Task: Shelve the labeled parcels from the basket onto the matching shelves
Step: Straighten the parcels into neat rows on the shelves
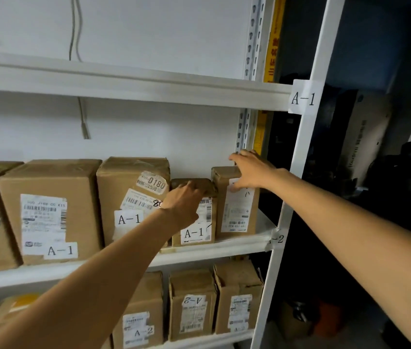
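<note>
Both my hands reach into the white shelf tagged A-1 [303, 98]. My left hand [185, 200] grips the top front edge of a small brown parcel labelled A-1 [196, 229]. My right hand [249, 170] lies over the top of the rightmost parcel [237, 210], fingers spread across its top and thumb down its front; its label is partly covered. Both parcels stand upright side by side on the shelf board [224, 248]. Two larger A-1 parcels stand to the left, one with "0180" on it [129, 187] and a bigger one [48, 210]. The basket is out of view.
The shelf below, tagged A-2 [277, 239], holds several upright A-2 parcels [191, 306]. The shelf above [123, 81] shows only a hanging cable [83, 122]. The white upright post [307, 147] bounds the right side; beyond it lies a dark area with stored boxes.
</note>
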